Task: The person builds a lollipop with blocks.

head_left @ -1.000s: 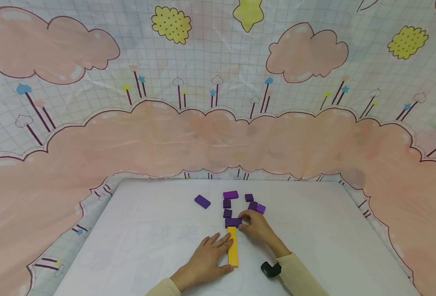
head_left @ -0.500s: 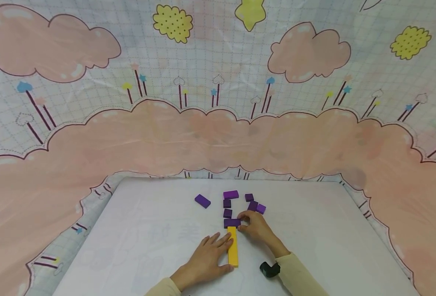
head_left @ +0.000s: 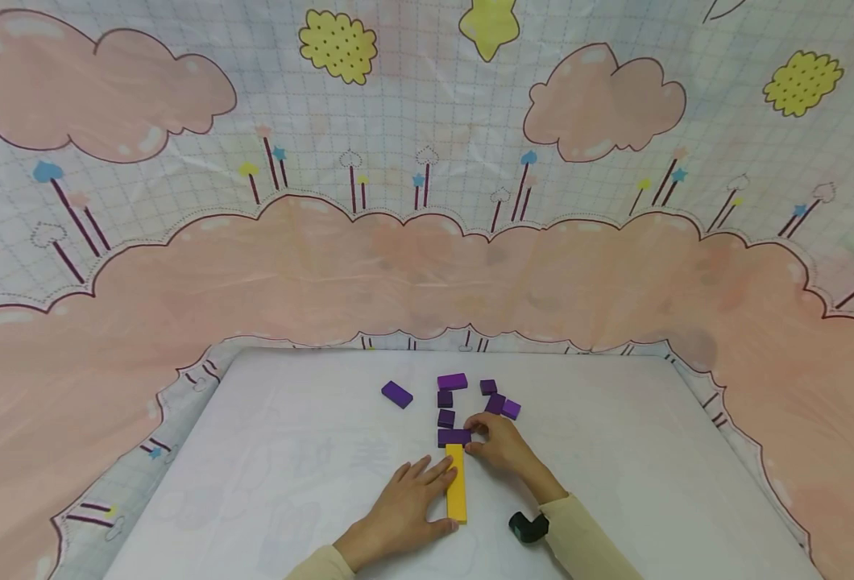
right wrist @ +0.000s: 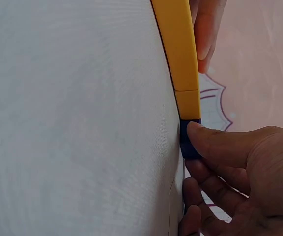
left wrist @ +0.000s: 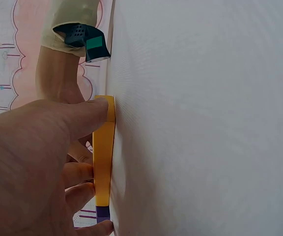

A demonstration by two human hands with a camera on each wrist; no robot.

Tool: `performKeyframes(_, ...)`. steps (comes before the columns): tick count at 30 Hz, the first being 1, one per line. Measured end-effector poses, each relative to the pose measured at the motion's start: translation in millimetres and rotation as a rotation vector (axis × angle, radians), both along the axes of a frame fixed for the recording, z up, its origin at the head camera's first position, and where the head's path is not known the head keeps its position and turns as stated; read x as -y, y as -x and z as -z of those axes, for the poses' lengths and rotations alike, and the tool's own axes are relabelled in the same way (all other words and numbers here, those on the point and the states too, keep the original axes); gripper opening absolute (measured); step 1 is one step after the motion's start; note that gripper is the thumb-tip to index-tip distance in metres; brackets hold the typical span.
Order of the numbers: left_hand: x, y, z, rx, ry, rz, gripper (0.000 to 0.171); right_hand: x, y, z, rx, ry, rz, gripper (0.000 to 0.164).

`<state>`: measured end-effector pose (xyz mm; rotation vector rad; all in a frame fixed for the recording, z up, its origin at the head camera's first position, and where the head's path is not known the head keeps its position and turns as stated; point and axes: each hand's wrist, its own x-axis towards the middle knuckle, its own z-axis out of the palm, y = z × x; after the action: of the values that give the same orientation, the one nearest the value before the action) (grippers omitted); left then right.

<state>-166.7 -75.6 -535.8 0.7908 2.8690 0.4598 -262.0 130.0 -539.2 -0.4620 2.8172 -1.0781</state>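
Observation:
A long yellow block (head_left: 456,493) lies lengthwise on the white table (head_left: 652,451). My left hand (head_left: 405,507) rests flat against its left side with straight fingers, the thumb at its near end. A purple block (head_left: 453,437) lies crosswise against the yellow block's far end. My right hand (head_left: 495,445) pinches this purple block's right end between thumb and curled fingers. In the right wrist view the thumb sits on the purple block (right wrist: 186,143), which touches the yellow block (right wrist: 181,44). In the left wrist view the thumb presses the yellow block (left wrist: 103,162).
Several loose purple blocks lie beyond the hands: one apart at the left (head_left: 396,394), a wider one (head_left: 452,381), small ones (head_left: 445,418) and a cluster at the right (head_left: 503,405). A black wrist device (head_left: 528,528) sits on the right sleeve. A cartoon-cloud cloth surrounds the table.
The right hand has nudged the crosswise purple block slightly left against the yellow block's far end. The left hand and the yellow block have stayed still.

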Motion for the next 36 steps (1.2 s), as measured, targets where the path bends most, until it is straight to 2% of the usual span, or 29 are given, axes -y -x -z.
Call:
performKeyframes(16, 1, -0.6, 0.5, -0.017, -0.009, 0.01, 0.072, 1, -0.3, -1.1, 0.019, -0.008, 0.001, 0.028)
performKeyframes(25, 0, -0.1, 1.5, 0.01, 0.004, -0.002, 0.073, -2, 1.3, 0.5, 0.015, 0.023, -0.001, 0.032)
performKeyframes(30, -1, -0.1, 0.4, 0.016, 0.009, -0.007, 0.073, -3, -1.0, -2.9, 0.027, 0.036, 0.038, 0.036)
performKeyframes(36, 0, -0.8, -0.4, 0.008, 0.007, -0.002, 0.073, -6, -4.0, -11.5, -0.003, 0.071, 0.049, 0.032)
